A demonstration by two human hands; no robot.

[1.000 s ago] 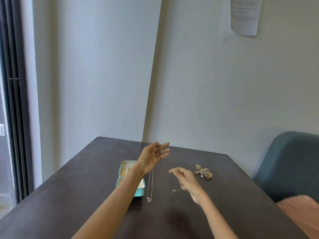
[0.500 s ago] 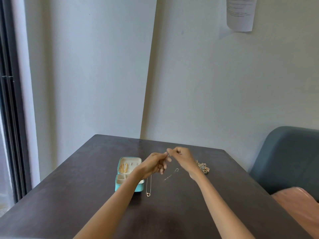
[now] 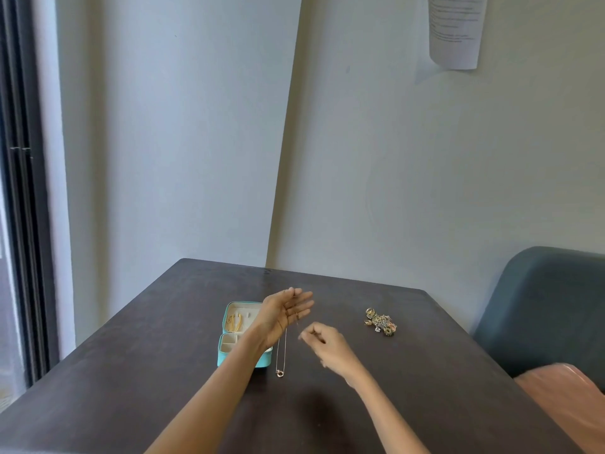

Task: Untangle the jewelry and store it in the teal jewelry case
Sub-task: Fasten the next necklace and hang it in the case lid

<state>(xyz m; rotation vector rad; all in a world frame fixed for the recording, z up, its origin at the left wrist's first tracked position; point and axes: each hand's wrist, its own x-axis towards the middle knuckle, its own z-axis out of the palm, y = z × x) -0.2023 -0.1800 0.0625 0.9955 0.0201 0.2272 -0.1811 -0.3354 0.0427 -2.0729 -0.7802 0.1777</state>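
Note:
The teal jewelry case lies open on the dark table, with gold pieces in its far half. My left hand is raised just right of the case, fingers stretched out, and a thin chain hangs across them. My right hand is lower and to the right, fingertips pinched on that chain's other end. A second necklace with a ring pendant lies straight on the table beside the case. A tangled heap of jewelry sits further right.
The table stands in a wall corner; its far edge runs close behind my hands. A blue-grey chair stands at the right, with pink fabric below it. A dark window frame lines the left.
My hands had met above the table half a second ago; now they are apart again, the right hand lower and nearer me, the left hand's fingers spread.

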